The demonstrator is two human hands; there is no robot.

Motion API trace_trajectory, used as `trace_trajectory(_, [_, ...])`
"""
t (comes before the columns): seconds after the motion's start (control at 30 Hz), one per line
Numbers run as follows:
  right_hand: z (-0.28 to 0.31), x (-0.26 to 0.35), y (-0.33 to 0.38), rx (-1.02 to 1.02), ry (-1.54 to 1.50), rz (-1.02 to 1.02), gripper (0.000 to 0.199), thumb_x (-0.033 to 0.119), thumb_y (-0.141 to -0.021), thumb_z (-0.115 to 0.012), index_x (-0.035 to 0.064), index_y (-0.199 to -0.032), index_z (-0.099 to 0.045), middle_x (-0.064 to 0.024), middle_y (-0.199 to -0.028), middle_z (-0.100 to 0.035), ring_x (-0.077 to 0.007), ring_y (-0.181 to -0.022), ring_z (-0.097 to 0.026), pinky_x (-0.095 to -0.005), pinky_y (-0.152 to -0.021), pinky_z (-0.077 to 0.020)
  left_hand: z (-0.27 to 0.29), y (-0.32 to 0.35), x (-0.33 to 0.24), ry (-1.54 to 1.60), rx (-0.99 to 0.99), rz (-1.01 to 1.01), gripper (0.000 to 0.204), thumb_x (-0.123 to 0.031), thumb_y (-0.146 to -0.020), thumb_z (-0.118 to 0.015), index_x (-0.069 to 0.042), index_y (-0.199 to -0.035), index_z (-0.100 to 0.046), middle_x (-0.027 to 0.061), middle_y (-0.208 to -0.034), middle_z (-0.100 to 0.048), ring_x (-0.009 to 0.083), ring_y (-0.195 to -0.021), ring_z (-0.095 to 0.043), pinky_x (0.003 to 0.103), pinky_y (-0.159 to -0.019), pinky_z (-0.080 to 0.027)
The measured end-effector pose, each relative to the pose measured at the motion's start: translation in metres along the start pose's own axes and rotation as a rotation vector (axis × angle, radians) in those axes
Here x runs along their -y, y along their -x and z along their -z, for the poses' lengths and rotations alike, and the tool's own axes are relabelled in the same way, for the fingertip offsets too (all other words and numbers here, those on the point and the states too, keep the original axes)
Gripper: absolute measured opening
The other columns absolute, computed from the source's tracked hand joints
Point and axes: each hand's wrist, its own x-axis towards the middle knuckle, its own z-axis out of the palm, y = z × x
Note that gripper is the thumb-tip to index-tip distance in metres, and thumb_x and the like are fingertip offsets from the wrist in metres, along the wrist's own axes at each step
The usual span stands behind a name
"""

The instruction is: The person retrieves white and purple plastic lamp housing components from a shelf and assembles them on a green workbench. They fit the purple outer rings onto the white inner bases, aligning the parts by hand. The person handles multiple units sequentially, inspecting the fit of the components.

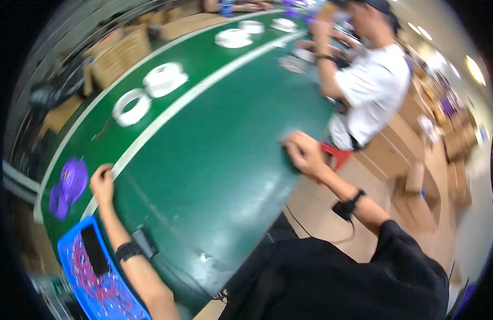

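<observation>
My left hand [102, 184] is at the left side of the green table [219, 133], beside the white line. Its fingers are curled in, and I see nothing in them. Near it lies a purple round part [73, 179] with a second purple piece against it. Below my left hand, a blue tray [70, 242] holds a tangle of red and pink wires [99, 285] and a black flat object [95, 250]. At the table's right edge rests my right hand [305, 153], fingers loosely bent and thumb apart, with no object visible in it. Both hands are somewhat blurred.
White round housings, a ring [132, 107] among them, stand along the table's far strip. A person in a white shirt [374, 85] works at the far right. Beside my right hand is a red stool [337, 154]. Cardboard boxes [390, 144] fill the right side.
</observation>
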Motion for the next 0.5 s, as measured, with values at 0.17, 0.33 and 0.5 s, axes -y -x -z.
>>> trace_trajectory(0.17, [0.000,-0.012,0.013,-0.144,-0.057,-0.039,0.010,0.006,-0.081,-0.062,-0.0013,-0.075,-0.065,-0.0176,-0.076,-0.066,-0.0330,-0.074,-0.064,-0.0407,-0.069,-0.0521,-0.012,-0.020,-0.014,-0.083,0.137,0.032,0.019,-0.004,-0.088,-0.058,0.001,-0.100,-0.071,0.0111,-0.087,-0.072,0.0188,-0.083,-0.067,0.032,-0.078,-0.052])
trace_trajectory(0.33, [-0.021,-0.010,0.015,-0.317,-0.065,-0.098,0.013,0.017,-0.076,-0.064,0.0058,-0.070,-0.066,-0.0143,-0.071,-0.065,-0.0320,-0.068,-0.065,-0.0421,-0.064,-0.0531,0.000,-0.017,0.012,-0.450,0.177,-0.189,0.031,-0.005,-0.088,-0.054,0.002,-0.119,-0.055,0.0264,-0.109,-0.062,0.0441,-0.105,-0.058,0.048,-0.092,-0.045])
trace_trajectory(0.5, [-0.029,-0.007,0.012,-0.417,-0.100,-0.074,0.018,0.021,-0.075,-0.063,0.0067,-0.064,-0.065,-0.0141,-0.065,-0.065,-0.0330,-0.063,-0.064,-0.0456,-0.060,-0.0521,0.008,-0.046,0.009,-0.747,0.343,-0.119,0.031,-0.014,-0.091,-0.052,0.003,-0.117,-0.055,0.0288,-0.108,-0.060,0.0484,-0.100,-0.055,0.054,-0.091,-0.043])
